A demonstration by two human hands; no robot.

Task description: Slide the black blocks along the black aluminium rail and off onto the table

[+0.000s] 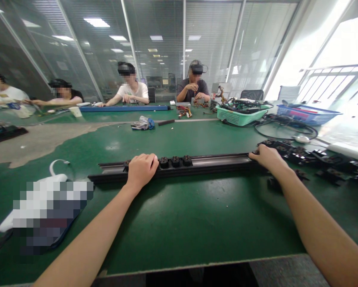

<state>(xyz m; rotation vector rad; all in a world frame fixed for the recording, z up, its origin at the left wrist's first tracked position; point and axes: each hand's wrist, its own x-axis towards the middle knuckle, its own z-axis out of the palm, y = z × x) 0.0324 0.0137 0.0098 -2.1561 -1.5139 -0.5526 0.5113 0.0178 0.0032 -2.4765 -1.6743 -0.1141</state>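
Standing in the room, going left to right along the green-topped worktop.

Near-left corner: white and dark-blue soft bundle, blurred out, contents unreadable. Just right of it starts the long black channel-shaped rail with a grey metal inner face. It runs roughly parallel to the near edge, set back from it, and its right end stops near the parts pile on the right side.

Far edge, left of centre: long blue bar, person in a white shirt behind it. Nearer than that, crumpled grey-and-blue cloth item.

Left hand: grip closed over the left part of the rail, fingers curled; fingertips hidden. Just right of it, three black round-topped blocks sit in the channel.

Far edge, right of centre: green plastic basket of cables.

Right hand: grip closed down on the rail's right end; exact finger contact unclear. Beyond it, toward the right edge, loose black moulded parts.

Step in hand, my read: holding and lining up the rail two-handed. Next move calls for even support at both ends, keeping the right end off the loose parts.
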